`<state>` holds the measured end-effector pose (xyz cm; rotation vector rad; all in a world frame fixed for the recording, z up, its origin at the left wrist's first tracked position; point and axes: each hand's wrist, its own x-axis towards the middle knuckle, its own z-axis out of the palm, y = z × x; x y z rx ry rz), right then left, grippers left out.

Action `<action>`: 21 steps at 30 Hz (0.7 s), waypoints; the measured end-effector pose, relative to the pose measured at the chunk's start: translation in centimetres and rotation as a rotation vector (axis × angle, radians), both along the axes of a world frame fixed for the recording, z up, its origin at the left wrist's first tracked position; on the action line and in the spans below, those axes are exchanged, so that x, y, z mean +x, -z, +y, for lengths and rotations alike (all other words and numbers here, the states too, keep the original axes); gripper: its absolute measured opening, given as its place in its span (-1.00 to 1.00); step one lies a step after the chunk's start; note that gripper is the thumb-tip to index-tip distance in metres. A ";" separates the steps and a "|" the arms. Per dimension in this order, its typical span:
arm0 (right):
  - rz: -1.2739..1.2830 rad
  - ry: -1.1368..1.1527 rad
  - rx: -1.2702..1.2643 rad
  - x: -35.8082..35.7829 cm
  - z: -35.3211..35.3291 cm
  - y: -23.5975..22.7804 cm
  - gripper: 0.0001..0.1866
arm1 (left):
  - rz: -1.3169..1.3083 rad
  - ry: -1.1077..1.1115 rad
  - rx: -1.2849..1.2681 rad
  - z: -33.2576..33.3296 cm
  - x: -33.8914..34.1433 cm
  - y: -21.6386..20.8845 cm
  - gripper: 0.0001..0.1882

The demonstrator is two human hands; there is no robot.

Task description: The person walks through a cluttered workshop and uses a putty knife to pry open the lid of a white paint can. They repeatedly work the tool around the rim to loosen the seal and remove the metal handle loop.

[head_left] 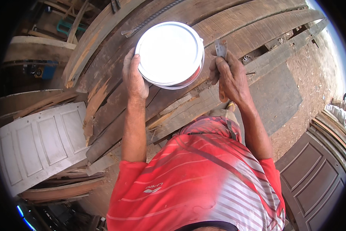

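A round plastic bucket (191, 79) with a white lid (169, 53) is in front of me, over the wooden planks. The lid is bright with glare, and a strip of the reddish side shows below its right edge. My left hand (136, 79) grips the bucket's left side, thumb up near the lid's rim, the other fingers partly hidden. To the right of the bucket, my right hand (231, 75) is closed round a putty knife (221, 49). Its metal blade points away from me, and the handle's brown end shows below my palm.
Rough planks (246, 32) form the work surface, with a ribbed steel bar (153, 17) at the far side. A nail (250, 73) sticks out at the near edge. A white panelled door (42, 142) lies left; a brown one (315, 177) leans right. A grey board (275, 100) lies on the ground.
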<state>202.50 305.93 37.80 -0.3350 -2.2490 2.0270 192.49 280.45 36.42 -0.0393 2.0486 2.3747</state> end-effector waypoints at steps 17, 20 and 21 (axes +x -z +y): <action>0.025 -0.226 0.528 3.2 -1.3 -1.1 -0.75 | 0.215 0.082 -0.589 0.3 -3.7 -1.7 -0.40; 0.111 -0.234 0.650 3.3 -1.1 -1.2 -0.72 | 0.225 0.079 -0.583 0.1 -3.7 -1.4 -0.39; 0.102 -0.247 0.693 3.3 -1.1 -1.5 -0.72 | 0.226 0.078 -0.588 0.1 -3.7 -1.4 -0.39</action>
